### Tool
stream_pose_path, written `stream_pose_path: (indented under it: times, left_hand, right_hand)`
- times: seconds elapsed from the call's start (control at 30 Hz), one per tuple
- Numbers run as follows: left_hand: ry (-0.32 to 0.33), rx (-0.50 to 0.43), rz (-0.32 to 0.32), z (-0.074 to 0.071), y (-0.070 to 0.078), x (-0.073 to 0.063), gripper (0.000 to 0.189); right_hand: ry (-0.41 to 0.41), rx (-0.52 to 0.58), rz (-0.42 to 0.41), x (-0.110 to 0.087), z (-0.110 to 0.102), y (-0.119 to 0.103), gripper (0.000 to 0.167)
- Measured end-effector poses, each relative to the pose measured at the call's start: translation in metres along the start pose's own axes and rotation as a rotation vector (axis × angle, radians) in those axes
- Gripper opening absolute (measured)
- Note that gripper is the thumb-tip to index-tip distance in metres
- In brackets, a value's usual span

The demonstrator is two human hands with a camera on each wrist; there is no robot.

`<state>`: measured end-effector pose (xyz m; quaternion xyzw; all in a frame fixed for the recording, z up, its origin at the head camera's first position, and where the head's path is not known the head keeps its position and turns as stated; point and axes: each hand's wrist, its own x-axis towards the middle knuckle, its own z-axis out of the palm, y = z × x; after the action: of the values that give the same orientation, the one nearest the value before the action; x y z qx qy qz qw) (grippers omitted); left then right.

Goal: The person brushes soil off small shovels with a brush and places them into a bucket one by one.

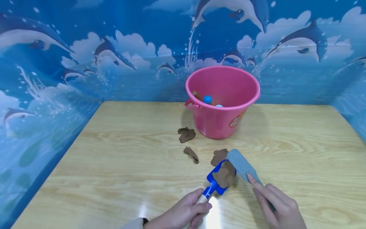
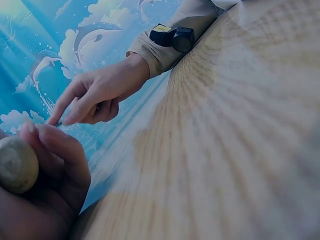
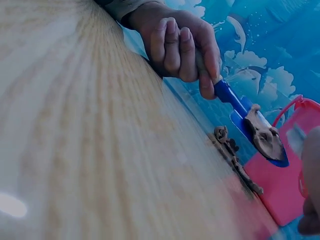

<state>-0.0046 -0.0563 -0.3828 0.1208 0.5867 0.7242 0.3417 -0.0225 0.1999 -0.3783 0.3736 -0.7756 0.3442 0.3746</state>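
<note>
My left hand (image 1: 184, 208) grips the pale handle of a small blue shovel (image 1: 211, 190), its fingers wrapped round it. Brown clay-like pieces (image 1: 224, 175) lie on the shovel's blade, which looks raised off the table in the right wrist view. In my right hand (image 1: 281, 205) is a flat grey-blue tool with a rounded, speckled blade (image 1: 240, 162); the index finger lies along it. The tool's tip is at the shovel's far edge, close to the clay; whether they touch I cannot tell. Another brown piece (image 1: 218, 156) lies on the table just beyond the shovel.
A pink bucket (image 1: 214, 124) stands at the back, holding a blue ball (image 1: 207, 99) and other partly hidden items. Left of its base lie two more brown pieces, a wide one (image 1: 187, 135) and a narrow one (image 1: 190, 154). A dolphin-print sheet (image 1: 137, 76) rises behind the wooden table (image 1: 114, 159).
</note>
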Motion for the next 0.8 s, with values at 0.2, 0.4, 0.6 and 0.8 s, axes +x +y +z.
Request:
stream_pose_path:
  times: [0.2,0.4,0.6,0.8]
  left_hand:
    - [-0.034,0.005,0.016,-0.0017,0.0019,-0.0001,0.015]
    - [-0.091,-0.007,0.046,-0.0035,0.0018,-0.0013,0.015]
    - [-0.117,-0.071,0.008,-0.0055,0.0029,-0.0003,0.016]
    - [-0.152,-0.168,-0.033,-0.0078,0.0047,-0.0016,0.014]
  right_hand:
    - [-0.082,0.082,-0.084,-0.0009,0.0030,-0.0027,0.032]
    - [-0.062,-0.030,0.040,-0.0043,-0.0007,-0.0027,0.039]
    - [-0.020,0.055,-0.016,-0.0016,-0.0025,0.0001,0.035]
    - [-0.120,0.026,-0.016,-0.0033,-0.0025,-0.0019,0.036]
